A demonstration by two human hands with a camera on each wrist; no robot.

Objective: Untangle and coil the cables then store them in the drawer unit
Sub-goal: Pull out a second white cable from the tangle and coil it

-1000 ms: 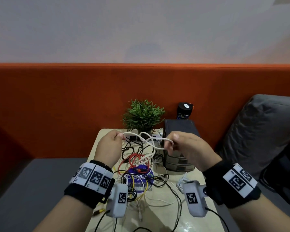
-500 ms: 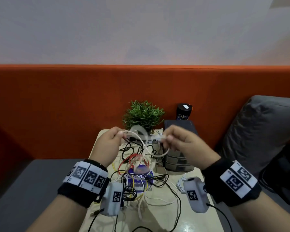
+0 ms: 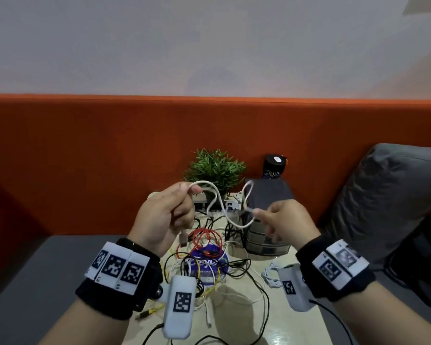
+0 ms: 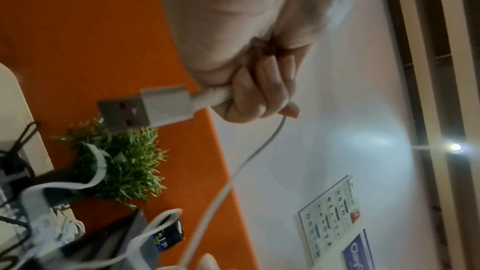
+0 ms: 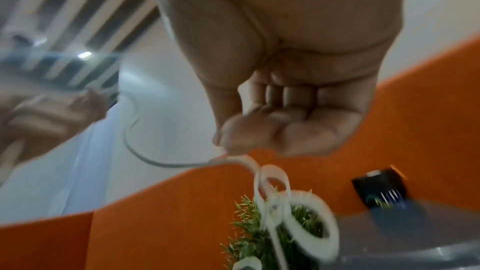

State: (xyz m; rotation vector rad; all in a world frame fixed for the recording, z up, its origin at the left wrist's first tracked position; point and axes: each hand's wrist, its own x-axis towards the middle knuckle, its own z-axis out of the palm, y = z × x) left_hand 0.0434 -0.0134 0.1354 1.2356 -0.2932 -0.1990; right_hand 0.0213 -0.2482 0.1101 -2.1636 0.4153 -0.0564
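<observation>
Gripping white cable (image 3: 224,210) w/ both hands

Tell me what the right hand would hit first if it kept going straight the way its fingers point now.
Probably the left hand. The right hand, pinching the white cable, points leftward across the gap, and only that cable's slack loops hang between them. Depth is unclear, so it might pass just in front.

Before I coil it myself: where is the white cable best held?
Judging by the pose, near its ends: the left hand grips the white cable behind the USB plug, and the right hand pinches it from the side.
</observation>
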